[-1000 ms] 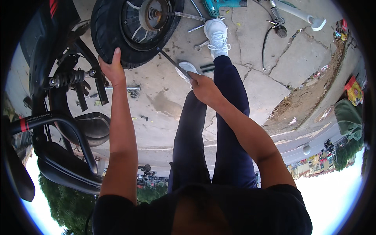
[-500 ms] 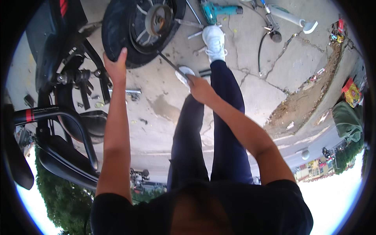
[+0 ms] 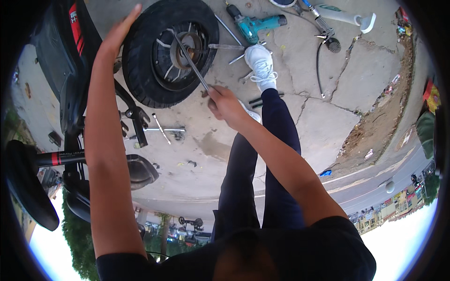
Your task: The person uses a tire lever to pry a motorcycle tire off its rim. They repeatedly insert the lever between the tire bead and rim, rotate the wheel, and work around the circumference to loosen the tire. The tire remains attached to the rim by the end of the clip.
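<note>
Wheel [image 3: 171, 55]: far left of the white shoe [image 3: 260, 65], on the cracked concrete ground [image 3: 300, 77]; its side face shows
Right hand [image 3: 227, 106]: closed round the near end of a slim metal bar [image 3: 193, 65]; the bar slants far and left across the wheel; whether its tip bears on anything, I cannot tell
Left hand [image 3: 117, 35]: open, fingers stretched out, just beside the tyre's [image 3: 140, 65] left flank; contact cannot be told
Bar work: better leverage should come with the left palm firm on the rubber, so the wheel cannot turn; check the tip's bite before leaning; keep force steady and knuckles clear of the rim
Tyre: thick, dull black rubber; a round ring with grooved tread
Hub [image 3: 178, 61]: raised, rust-brown metal ring; pale spokes fan over a dark casing
Bar: straight, narrow, grey with a slight sheen; likely stiff
Drill [image 3: 253, 27]: teal, chunky body; right of the wheel
</note>
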